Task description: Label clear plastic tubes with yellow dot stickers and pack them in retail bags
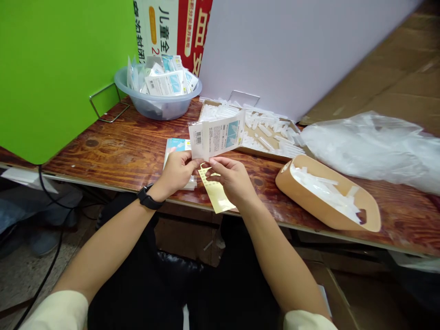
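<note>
Between my two hands is a white printed packet in a clear sleeve, with a barcode and a blue picture on it. My left hand, with a black band at the wrist, pinches its lower left edge. The fingers of my right hand are closed at its bottom edge. Below the hands a yellow sticker sheet with rows of small marks lies over the table's front edge. Left of the packet, partly behind my left hand, is a stack of blue-and-white cards.
A translucent basin full of similar packets stands at the back left. Behind the hands a shallow cardboard tray holds many small clear plastic pieces. To the right are a tan basket with white strips and a large plastic bag.
</note>
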Tool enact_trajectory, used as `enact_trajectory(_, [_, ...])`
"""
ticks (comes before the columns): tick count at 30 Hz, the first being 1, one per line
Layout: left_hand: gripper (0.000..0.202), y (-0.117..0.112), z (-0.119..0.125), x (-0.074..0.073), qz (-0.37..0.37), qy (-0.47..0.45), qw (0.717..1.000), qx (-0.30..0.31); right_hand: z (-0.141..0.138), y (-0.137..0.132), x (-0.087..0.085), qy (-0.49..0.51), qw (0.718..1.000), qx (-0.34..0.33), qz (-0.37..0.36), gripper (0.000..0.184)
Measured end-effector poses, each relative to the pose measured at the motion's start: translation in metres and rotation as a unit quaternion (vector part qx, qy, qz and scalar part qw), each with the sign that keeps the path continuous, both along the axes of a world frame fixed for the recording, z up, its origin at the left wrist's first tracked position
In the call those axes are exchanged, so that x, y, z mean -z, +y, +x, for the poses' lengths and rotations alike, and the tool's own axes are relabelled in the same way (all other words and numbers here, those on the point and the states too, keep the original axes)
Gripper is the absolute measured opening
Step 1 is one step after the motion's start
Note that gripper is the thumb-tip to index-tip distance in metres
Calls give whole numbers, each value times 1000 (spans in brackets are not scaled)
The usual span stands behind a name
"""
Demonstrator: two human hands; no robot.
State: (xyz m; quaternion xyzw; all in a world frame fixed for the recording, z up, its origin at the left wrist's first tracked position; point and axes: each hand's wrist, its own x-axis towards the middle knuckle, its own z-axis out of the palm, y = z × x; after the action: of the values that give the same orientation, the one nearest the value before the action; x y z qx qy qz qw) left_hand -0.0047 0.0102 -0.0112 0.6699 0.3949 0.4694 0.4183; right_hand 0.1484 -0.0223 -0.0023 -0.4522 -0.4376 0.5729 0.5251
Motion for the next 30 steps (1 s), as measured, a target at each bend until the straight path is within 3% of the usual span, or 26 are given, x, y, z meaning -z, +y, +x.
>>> enact_trajectory(10, [24,0,1,7,55,35,998,-7,-2,0,2,23,999,7,-36,32])
enact_trajectory(16, [23,-1,-1,3,110,83,990,-24,-6,2,7,32,999,13,-8,30])
enact_trajectory(30, [25,1,-2,8,96,80,992,7,-8,7,11,85,995,-5,-47,33])
